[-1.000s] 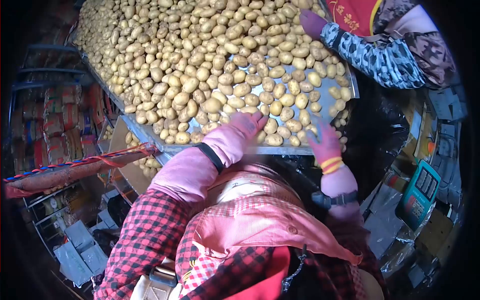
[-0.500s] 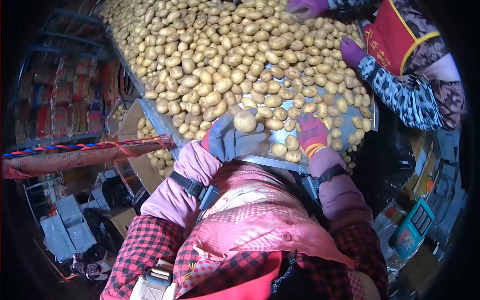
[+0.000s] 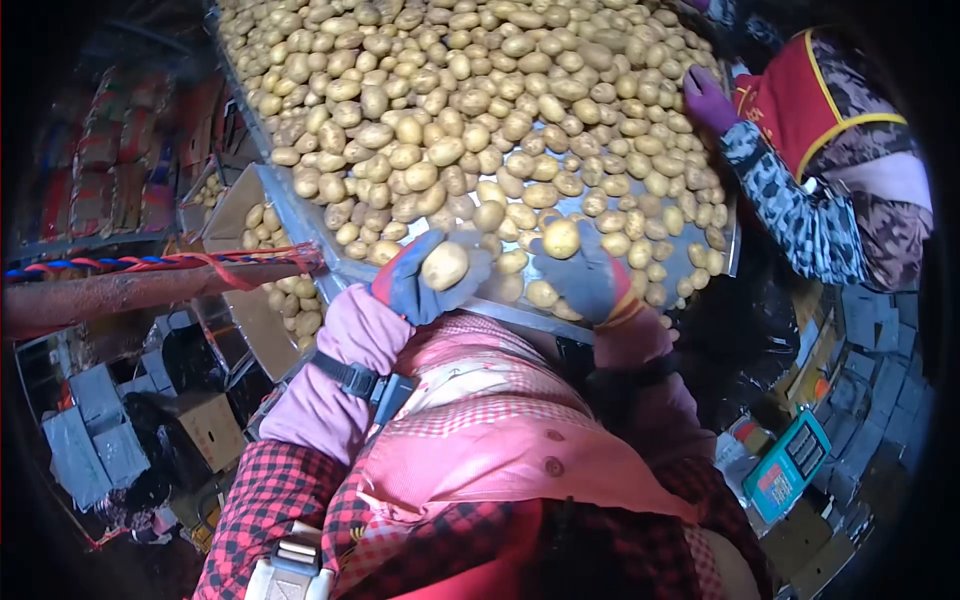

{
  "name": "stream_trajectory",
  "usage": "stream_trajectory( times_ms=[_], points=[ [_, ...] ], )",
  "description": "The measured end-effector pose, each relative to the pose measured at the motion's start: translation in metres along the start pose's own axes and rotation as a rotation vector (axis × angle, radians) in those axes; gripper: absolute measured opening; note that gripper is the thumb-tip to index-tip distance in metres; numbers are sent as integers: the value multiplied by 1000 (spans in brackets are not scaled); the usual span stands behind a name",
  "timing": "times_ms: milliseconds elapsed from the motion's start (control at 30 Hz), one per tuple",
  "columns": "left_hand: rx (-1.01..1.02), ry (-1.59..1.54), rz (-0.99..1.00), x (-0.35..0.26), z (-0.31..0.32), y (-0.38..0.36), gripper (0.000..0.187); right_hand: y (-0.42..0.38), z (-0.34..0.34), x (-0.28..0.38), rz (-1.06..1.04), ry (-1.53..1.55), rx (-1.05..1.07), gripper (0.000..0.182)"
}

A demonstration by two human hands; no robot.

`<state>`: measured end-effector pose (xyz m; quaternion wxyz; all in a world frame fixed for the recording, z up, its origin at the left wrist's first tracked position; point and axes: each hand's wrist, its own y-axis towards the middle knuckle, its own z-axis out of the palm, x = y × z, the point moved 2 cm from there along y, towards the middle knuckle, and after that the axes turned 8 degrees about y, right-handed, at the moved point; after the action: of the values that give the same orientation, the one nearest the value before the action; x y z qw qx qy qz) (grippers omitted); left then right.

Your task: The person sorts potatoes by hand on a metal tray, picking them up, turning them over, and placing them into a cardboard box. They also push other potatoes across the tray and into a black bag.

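My left hand point(image 3: 425, 280), in a blue-grey glove, is turned palm up at the near edge of the sorting table, with a large pale potato point(image 3: 444, 267) cradled in its curled fingers. To its right my right hand point(image 3: 590, 278), gloved alike with a red cuff, also faces palm up. A rounder yellow potato point(image 3: 561, 238) rests in its fingers. Loose potatoes point(image 3: 430, 130) cover the metal table just beyond both hands, thickly at the back and thinly near me, where patches of metal point(image 3: 690, 248) show.
At the right side of the table stands another person, with a purple-gloved hand point(image 3: 709, 100) by the potatoes. A cardboard box point(image 3: 243, 222) of potatoes and a wrapped pole point(image 3: 160, 290) are on the left. A teal sign point(image 3: 788, 465) and cartons lie low right.
My left hand has drawn left and slightly down with its potato. My right hand has turned from palm down to palm up and now holds a potato. The other person's farther hand moved away rightward.
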<state>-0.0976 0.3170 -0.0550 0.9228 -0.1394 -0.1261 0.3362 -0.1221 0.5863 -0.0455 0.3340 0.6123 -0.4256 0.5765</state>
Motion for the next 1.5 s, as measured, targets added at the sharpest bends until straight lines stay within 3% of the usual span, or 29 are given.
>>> stream_trajectory(
  times_ms=[33, 100, 133, 167, 233, 333, 400, 433, 533, 567, 633, 733, 767, 800, 833, 933, 967, 1067, 1100, 1200, 1233, 1333, 1400, 1433, 1500],
  points=[
    [-72, 211, 33, 0, -1, -5, 46, 2, 5, 5, -37, 59, 7, 57],
    [-172, 1006, 222, 2, -14, -10, 44, 1, 10, 5, -311, -159, 73, 58],
    [-151, 926, 202, 9, 1, -9, 44, 0, 12, 7, -452, -261, 85, 58],
    [-132, 847, 180, 15, 15, -8, 45, 1, 18, 3, -212, 300, 101, 58],
    [-42, 1642, 355, 16, 34, -6, 46, 1, 27, 2, 35, 828, 123, 57],
    [-96, 1339, 278, 27, 31, -1, 51, 0, 33, 18, 10, 663, 115, 55],
    [-86, 470, 132, 30, 28, -1, 56, -4, 31, 41, -12, 424, 51, 53],
    [-107, 994, 212, 29, 20, -2, 65, -4, 33, 33, 34, 464, 42, 51],
    [-46, 388, 200, 33, 15, -15, 67, -3, 38, 38, -61, 186, 114, 51],
    [-20, 429, 193, 33, 16, -21, 58, -2, 41, 42, -69, 109, 118, 50],
    [90, -548, 1, 39, 30, -36, 52, 0, 47, 44, -173, -159, 130, 46],
    [187, -1098, -72, 43, 37, -53, 46, 1, 58, 34, -467, -726, 144, 37],
    [178, -1116, -55, 41, 30, -57, 47, 0, 62, 28, -473, -736, 161, 36],
    [122, -393, 233, 41, 12, -54, 55, 0, 66, 22, -480, -747, 178, 35],
    [-103, 318, 444, 42, 0, -52, 63, 1, 70, 12, -383, -579, 208, 36],
    [-141, 198, 512, 36, -9, -53, 76, 0, 77, -7, -75, -101, 265, 44],
    [26, 218, 519, 32, -4, -52, 69, 0, 74, -9, 49, 168, 270, 48],
    [1, 255, 527, 28, -5, -46, 62, 1, 78, 29, 462, 1214, 185, 65],
    [59, 288, 498, 31, -13, -42, 62, 0, 79, 31, 541, 1262, 195, 73],
    [32, 572, 454, 44, -11, -32, 60, 4, 90, 66, 442, 1124, 403, 80],
    [19, 514, 450, 50, 6, -34, 61, 2, 87, 57, 506, 916, 399, 83],
    [86, 392, 431, 51, 15, -38, 58, -4, 88, 48, 467, 768, 422, 84],
    [37, 677, 569, 53, 29, -50, 48, -5, 90, 42, 455, 932, 401, 80],
    [-150, 1103, 768, 55, 12, -62, 44, -4, 93, 42, 422, 970, 387, 78],
    [-532, 1526, 1049, 54, 6, -95, 40, -4, 84, 16, 448, 1070, 391, 73]
  ],
)
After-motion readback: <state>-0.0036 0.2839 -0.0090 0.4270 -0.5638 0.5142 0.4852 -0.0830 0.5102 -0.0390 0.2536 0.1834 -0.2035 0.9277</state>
